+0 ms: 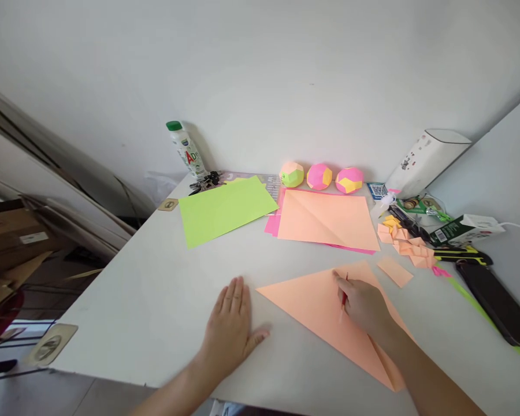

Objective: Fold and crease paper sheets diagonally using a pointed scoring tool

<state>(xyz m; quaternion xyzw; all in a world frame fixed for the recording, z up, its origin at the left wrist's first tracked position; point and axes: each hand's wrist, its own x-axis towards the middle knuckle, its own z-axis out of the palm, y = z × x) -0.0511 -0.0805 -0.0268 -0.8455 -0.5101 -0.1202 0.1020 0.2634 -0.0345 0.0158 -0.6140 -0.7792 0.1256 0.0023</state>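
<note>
Toward the lower right, the right hand (366, 304) held a slim red tool (344, 297) in curled fingers over the folded peach sheet (316, 306), seemingly smoothing it; the next move probably called for aligned edges. Lower centre, the left hand (229, 326) lay flat, empty.

ok so all I can read from here is "AD" (192, 156) on the white bottle (186, 149), the A in red. There's also a QR code (378, 190) on the blue card (377, 191) and a barcode (441, 235) on the green-and-white carton (465, 230), other print's too tiny for me.
</note>
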